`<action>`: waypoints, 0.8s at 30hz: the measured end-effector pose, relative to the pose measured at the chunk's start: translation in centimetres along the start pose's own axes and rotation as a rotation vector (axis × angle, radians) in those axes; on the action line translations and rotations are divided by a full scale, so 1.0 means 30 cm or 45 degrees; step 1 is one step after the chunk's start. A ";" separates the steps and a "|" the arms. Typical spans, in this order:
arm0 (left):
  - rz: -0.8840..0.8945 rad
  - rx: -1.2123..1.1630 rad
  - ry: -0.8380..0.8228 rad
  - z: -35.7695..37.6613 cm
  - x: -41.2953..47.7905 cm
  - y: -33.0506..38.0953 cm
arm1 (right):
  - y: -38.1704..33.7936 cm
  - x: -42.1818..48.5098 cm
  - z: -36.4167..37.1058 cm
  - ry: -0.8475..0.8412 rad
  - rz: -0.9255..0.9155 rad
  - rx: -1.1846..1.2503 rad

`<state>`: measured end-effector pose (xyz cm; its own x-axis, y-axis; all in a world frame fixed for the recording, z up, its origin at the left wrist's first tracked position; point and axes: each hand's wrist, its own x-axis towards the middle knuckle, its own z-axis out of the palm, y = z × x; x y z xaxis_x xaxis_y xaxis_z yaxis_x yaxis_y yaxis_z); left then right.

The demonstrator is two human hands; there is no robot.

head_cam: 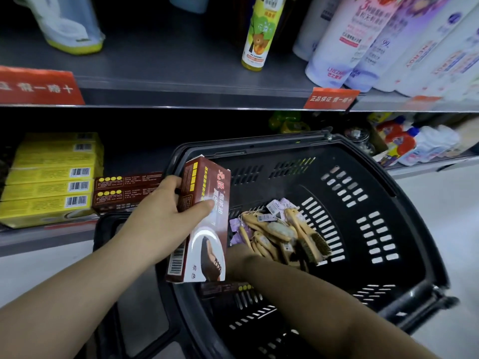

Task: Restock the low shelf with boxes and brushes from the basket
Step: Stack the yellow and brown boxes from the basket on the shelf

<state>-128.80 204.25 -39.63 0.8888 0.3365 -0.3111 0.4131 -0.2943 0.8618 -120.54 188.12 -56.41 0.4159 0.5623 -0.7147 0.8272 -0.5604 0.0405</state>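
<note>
My left hand (166,216) grips a brown box (204,221) with a shoe picture, held upright over the left rim of the black basket (388,229). My right hand (237,256) reaches into the basket, mostly hidden behind the box, next to a pile of wooden brushes (282,239) with paper tags. Whether it holds anything is hidden. Another brown box (225,287) lies flat on the basket floor under my right forearm. On the low shelf (46,237), brown boxes (124,193) are stacked beside a stack of yellow boxes (51,182).
The upper shelf (181,97) carries a yellow-green bottle (259,32), white and purple bottles (375,40) at the right and red price labels (330,99). More bottles (412,145) stand on the low shelf to the right of the basket. Pale floor lies at the right.
</note>
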 end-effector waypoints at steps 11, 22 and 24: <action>-0.276 -0.468 -0.025 -0.014 -0.007 0.008 | 0.135 -0.506 -0.247 1.481 -0.213 0.755; -0.338 -0.664 -0.317 0.001 -0.054 0.042 | 0.021 -0.503 -0.233 1.888 -0.486 0.443; -0.336 -0.702 -0.344 0.001 -0.053 0.044 | 0.002 -0.494 -0.254 1.861 -0.507 0.487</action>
<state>-129.66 203.31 -38.02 0.8199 0.0774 -0.5673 0.5255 0.2914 0.7993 -123.78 184.38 -40.50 0.3823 0.6600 0.6467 0.9219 -0.2252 -0.3152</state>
